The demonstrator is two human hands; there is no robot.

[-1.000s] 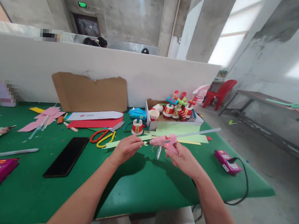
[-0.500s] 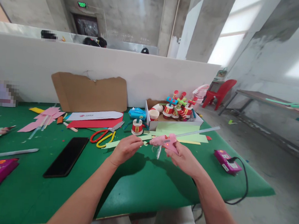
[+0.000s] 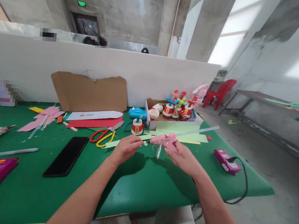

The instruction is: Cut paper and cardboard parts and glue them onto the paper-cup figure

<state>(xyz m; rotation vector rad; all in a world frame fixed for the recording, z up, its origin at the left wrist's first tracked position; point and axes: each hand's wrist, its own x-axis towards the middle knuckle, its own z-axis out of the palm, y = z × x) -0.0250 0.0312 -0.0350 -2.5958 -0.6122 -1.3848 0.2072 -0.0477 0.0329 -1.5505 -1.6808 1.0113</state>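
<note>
My right hand (image 3: 184,157) is wrapped round the handle of a pink hot glue gun (image 3: 166,140), whose nozzle points left. A long clear glue stick (image 3: 198,130) sticks out of its back end. Close to the nozzle, my left hand (image 3: 126,150) pinches a small pale green paper piece (image 3: 145,143); its exact shape is partly hidden by the fingers. Behind the left hand lies a light green paper strip (image 3: 112,144). A small red and white paper cup figure (image 3: 137,127) with dark green coiled arms stands just beyond my hands.
Scissors (image 3: 107,135) with red and yellow handles and a black phone (image 3: 68,157) lie left. A white box (image 3: 174,125) at the back holds several cup figures. Green paper sheets (image 3: 186,131) lie before it. A purple power strip (image 3: 227,161) with a black cable sits right.
</note>
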